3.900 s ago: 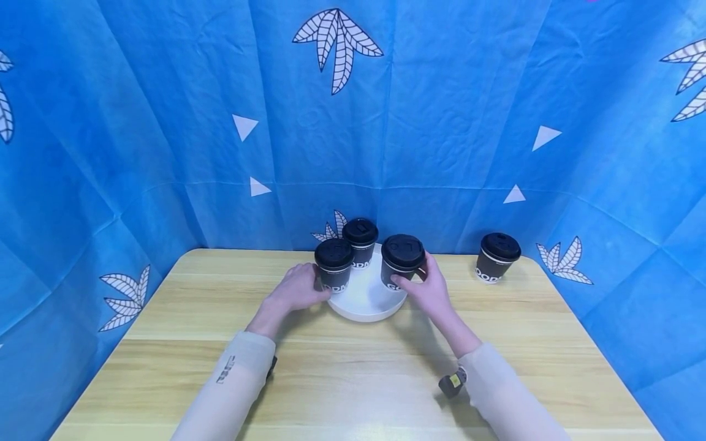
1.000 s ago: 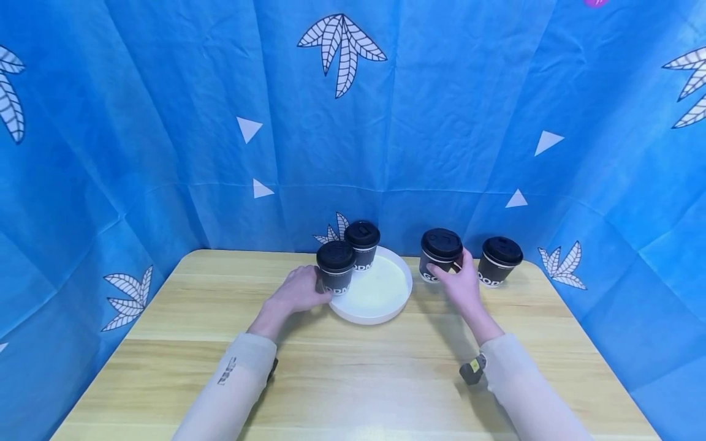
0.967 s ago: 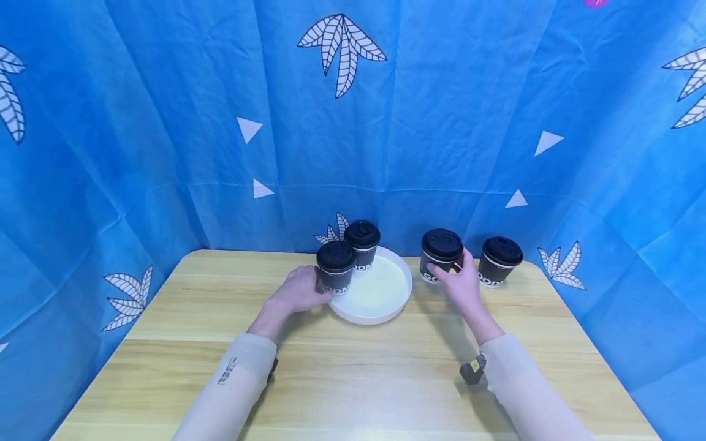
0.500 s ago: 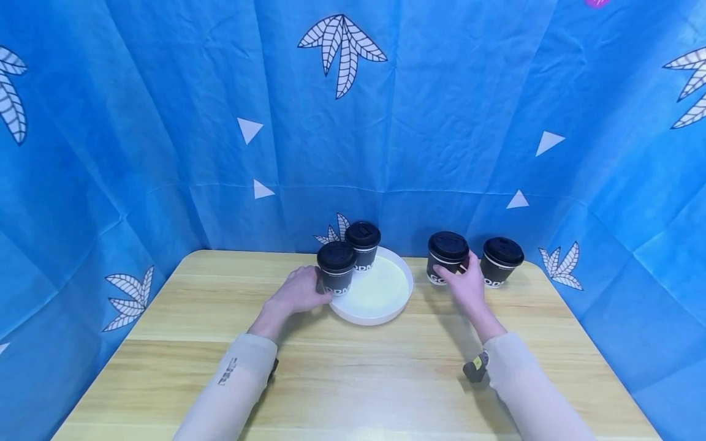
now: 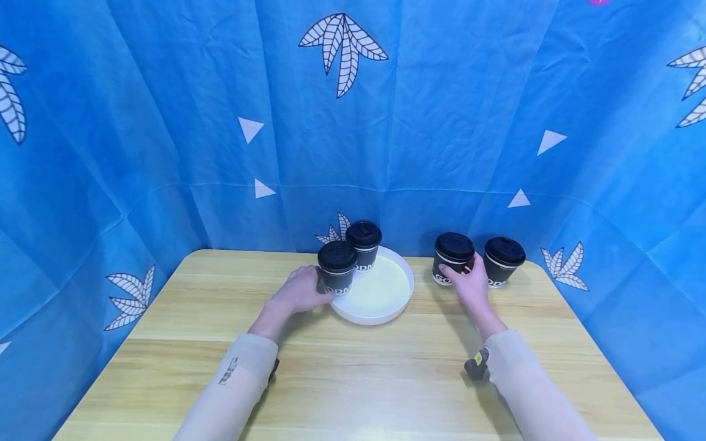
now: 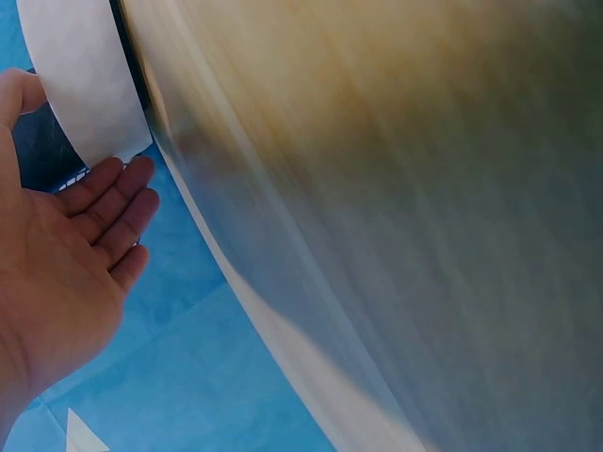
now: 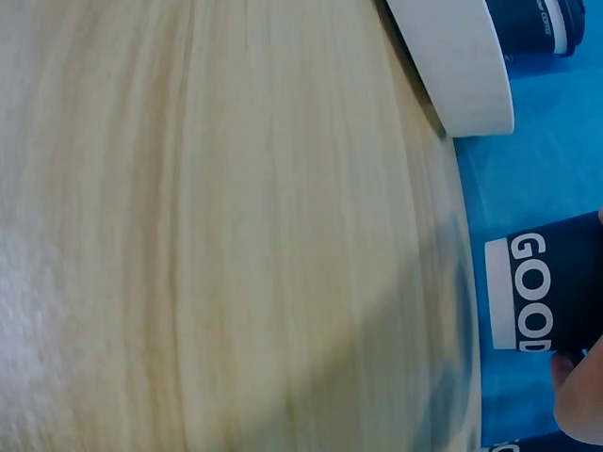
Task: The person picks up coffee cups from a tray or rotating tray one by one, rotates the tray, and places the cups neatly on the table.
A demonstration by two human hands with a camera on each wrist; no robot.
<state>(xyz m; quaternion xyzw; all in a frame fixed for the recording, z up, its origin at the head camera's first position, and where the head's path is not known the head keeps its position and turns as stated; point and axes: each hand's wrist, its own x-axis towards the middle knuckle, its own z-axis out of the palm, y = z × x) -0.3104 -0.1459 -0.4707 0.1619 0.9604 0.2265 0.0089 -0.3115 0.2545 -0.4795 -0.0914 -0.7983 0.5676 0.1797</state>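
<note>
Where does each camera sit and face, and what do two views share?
Head: on the head, facing forward and down over the table toward the blue cloth; left hand, right hand and sleeves show.
Left wrist: worn there, facing the left hand's palm, the white tray and part of a dark cup; only that hand shows.
Right wrist: worn there, facing across the table; part of the right hand shows at the held cup.
Head and right wrist share the held cup; all show the white tray.

Large "GOOD" on the gripped cup (image 7: 561,282) — partial "ODM" on the left cups (image 5: 337,282), tiny "COFFEE" on one
</note>
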